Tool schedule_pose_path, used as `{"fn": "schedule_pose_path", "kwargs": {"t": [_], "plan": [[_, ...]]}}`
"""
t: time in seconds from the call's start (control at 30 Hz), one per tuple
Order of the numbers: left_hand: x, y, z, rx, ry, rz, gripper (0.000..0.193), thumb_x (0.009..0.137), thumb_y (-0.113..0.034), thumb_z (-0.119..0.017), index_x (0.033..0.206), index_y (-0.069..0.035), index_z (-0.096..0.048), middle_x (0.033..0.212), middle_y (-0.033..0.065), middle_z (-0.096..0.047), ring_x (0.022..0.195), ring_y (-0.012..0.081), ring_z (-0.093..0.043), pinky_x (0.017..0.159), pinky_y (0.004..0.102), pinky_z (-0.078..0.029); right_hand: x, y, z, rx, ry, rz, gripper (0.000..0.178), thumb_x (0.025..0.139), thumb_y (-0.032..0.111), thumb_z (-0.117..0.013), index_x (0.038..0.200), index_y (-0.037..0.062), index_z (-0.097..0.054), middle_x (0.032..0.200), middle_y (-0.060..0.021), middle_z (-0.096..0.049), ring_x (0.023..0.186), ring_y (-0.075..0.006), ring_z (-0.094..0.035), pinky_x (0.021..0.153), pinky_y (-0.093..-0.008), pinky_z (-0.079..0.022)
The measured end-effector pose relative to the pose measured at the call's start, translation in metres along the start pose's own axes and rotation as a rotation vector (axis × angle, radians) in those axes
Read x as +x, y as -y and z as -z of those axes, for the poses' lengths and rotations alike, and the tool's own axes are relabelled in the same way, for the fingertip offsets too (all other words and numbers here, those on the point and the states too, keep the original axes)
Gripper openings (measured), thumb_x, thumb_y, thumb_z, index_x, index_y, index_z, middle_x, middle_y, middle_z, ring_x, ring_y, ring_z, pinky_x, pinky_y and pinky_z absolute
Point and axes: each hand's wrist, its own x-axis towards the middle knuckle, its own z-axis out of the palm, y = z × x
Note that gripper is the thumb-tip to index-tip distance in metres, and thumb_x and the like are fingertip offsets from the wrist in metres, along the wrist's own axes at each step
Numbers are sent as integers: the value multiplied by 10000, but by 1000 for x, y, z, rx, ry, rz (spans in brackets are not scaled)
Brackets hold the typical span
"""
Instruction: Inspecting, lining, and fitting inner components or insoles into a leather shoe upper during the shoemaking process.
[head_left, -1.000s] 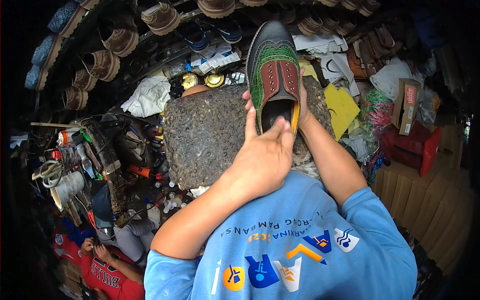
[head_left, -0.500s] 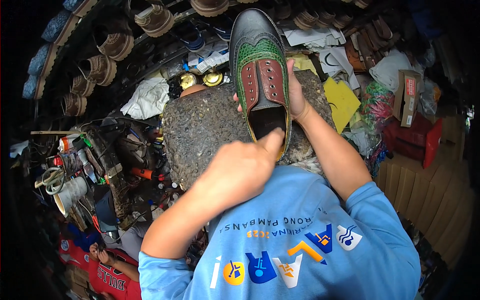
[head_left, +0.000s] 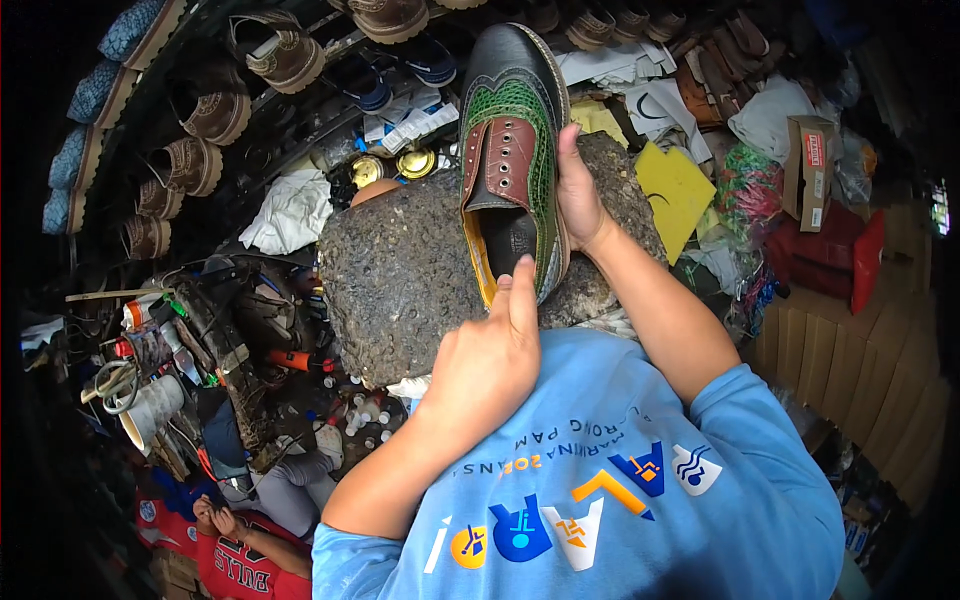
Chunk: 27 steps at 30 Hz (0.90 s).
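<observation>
A wingtip shoe (head_left: pixel 513 130) with a black toe, a green textured middle and brown eyelet panels without laces is held up, toe away from me, over a dark rough stone-like block (head_left: pixel 385 270). My right hand (head_left: pixel 583 195) grips the shoe along its right side near the sole; the thumb points up and the other fingers are hidden behind it. At the heel, my left hand (head_left: pixel 490 350) is mostly curled, its forefinger and thumb on the rim of the shoe's opening. Inside the opening a dark insole and a yellowish lining show.
Brown shoes (head_left: pixel 205 105) line racks at the left and back. Beyond the block lie open gold-coloured tins (head_left: pixel 415 163), white crumpled cloth (head_left: pixel 288 210) and a yellow sheet (head_left: pixel 677 195). Tools and a white cup (head_left: pixel 150 412) crowd the left. A person in red (head_left: pixel 245 560) sits at lower left.
The shoe has turned, now showing more of its right side. My left hand has drawn back from inside the opening to the heel rim. My right hand's fingertips have gone from the shoe's left side.
</observation>
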Motion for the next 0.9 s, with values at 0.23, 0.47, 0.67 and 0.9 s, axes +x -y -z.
{"fn": "schedule_pose_path", "kwargs": {"t": [0.23, 0.47, 0.67, 0.9], "plan": [[-18, 9, 34, -789, -149, -138, 996, 839, 15, -777, 1626, -15, -169, 1274, 236, -676, 693, 167, -704, 675, 306, -577, 3, 2, 7, 152, 113, -28, 1010, 929, 833, -373, 1518, 15, -423, 1386, -224, -605, 1202, -326, -661, 1044, -511, -540], [-19, 7, 16, -493, -606, -435, 937, 743, -76, -916, 1501, -25, -366, 1551, 329, -387, 1371, 445, -511, 1110, 500, -464, 2, 4, 9, 570, 406, -210, 1094, 882, 883, -395, 1532, 2, -417, 1399, -306, -572, 1190, -429, -654, 1007, -556, -559], [-6, -5, 24, -286, -590, -362, 799, 683, -91, -951, 1366, -129, -539, 1613, 400, -199, 1477, 577, -315, 1171, 546, -394, 8, 9, -28, 660, 266, -243, 1097, 902, 895, -280, 1527, 6, -426, 1415, -326, -557, 1265, -440, -612, 1073, -552, -514], [-10, 39, 88, -497, -996, -595, 605, 726, -10, -912, 1124, -90, -464, 1538, 364, -396, 1414, 512, -466, 1150, 562, -391, 29, 81, -95, 23, 175, 152, 933, 1005, 745, -361, 1591, 22, -291, 1459, -153, -562, 1282, -267, -584, 1105, -439, -470]]}}
